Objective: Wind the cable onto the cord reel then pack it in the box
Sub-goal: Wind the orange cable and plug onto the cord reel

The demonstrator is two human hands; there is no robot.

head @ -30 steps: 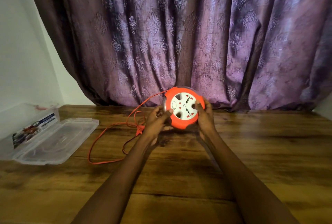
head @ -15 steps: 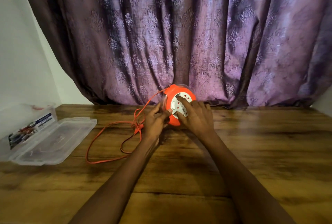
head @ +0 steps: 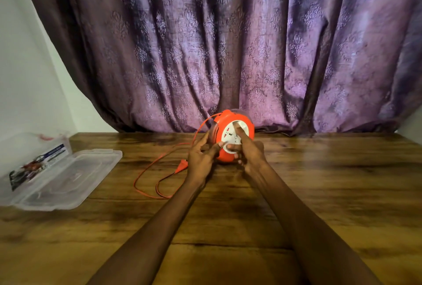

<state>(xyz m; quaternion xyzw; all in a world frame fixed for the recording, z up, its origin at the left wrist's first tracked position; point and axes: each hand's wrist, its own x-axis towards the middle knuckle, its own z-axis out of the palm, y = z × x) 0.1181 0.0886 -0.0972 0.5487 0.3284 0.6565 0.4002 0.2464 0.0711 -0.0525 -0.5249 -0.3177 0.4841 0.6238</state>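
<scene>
An orange cord reel (head: 245, 124) with a white socket face stands on edge at the back middle of the wooden table (head: 319, 182). My left hand (head: 201, 156) holds its left side. My right hand (head: 247, 150) lies over the white face, with fingers pressed on the face and curled round its lower rim. An orange cable (head: 148, 169) runs from the reel's top left, loops loosely over the table and ends in an orange plug (head: 181, 166) beside my left wrist. A clear plastic box (head: 27, 154) sits open at the far left, its lid (head: 75, 179) lying flat.
A purple patterned curtain (head: 228, 44) hangs right behind the table's back edge. A white wall (head: 25, 67) stands on the left. Printed packaging shows inside the box.
My right hand has moved from the reel's right rim onto its white face. The loose cable loop has shortened and the plug has slid toward the reel.
</scene>
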